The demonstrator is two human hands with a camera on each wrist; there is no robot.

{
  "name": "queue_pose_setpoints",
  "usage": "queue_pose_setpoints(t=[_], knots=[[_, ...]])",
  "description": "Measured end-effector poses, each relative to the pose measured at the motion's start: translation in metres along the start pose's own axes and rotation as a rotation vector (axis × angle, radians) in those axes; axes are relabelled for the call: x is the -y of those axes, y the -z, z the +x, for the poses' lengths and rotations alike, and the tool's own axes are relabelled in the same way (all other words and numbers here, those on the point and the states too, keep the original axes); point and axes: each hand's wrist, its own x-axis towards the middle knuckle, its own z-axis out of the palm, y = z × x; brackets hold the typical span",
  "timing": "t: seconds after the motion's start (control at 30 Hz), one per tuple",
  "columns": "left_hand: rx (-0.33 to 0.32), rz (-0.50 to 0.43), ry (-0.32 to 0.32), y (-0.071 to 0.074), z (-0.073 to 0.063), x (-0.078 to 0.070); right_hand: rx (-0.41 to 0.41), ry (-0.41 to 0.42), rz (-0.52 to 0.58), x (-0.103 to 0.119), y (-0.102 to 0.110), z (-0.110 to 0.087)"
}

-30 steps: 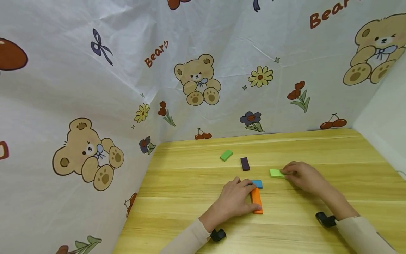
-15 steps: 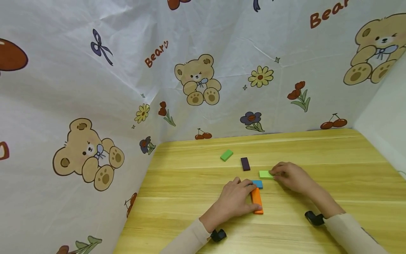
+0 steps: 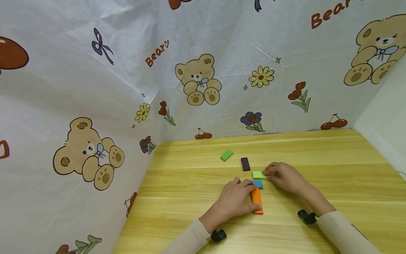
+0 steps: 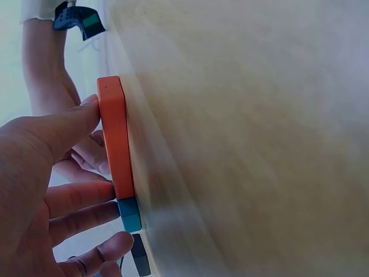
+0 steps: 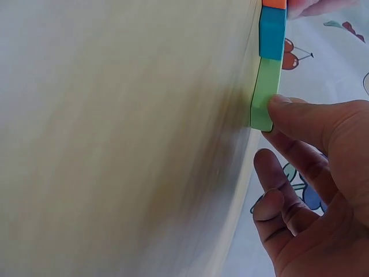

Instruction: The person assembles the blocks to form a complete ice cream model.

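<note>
My left hand (image 3: pixel 234 198) holds an orange block (image 3: pixel 258 203) on the table, thumb near its close end and fingertips by its far end. Just beyond lies a blue block (image 3: pixel 258 184), touched by fingers of that hand and partly covered by them. Between right thumb and fingertips a light green block (image 3: pixel 258 175) is pinched by my right hand (image 3: pixel 285 177). It lies flat, just behind the blue block in the head view. In the right wrist view the light green block (image 5: pixel 266 89) lines up with the blue block (image 5: pixel 272 33).
A dark purple block (image 3: pixel 245 164) lies a little behind the light green one. Farther back and left is a green block (image 3: pixel 226 155), set at an angle. Bear-printed white sheeting (image 3: pixel 231 102) rises behind and left of the wooden table (image 3: pixel 177 187).
My right hand has slid the light green block leftward over the table, up behind the blue block. My left hand and the orange block have stayed in place.
</note>
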Motion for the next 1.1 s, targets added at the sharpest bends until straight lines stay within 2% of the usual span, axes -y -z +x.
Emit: queue_pose_setpoints(t=[0.4,0.67,1.1], knots=[[-0.008,-0.022,0.001,-0.001,-0.001,0.001,0.002,0.033,-0.008,0.007,-0.011,0.014],[-0.011,-0.015,-0.007,0.001,-0.001,0.001,0.029,0.014,0.009,0.015,-0.015,0.023],[-0.017,-0.014,-0.007,0.0,-0.002,0.002,0.023,-0.002,-0.013,0.017,-0.017,0.024]])
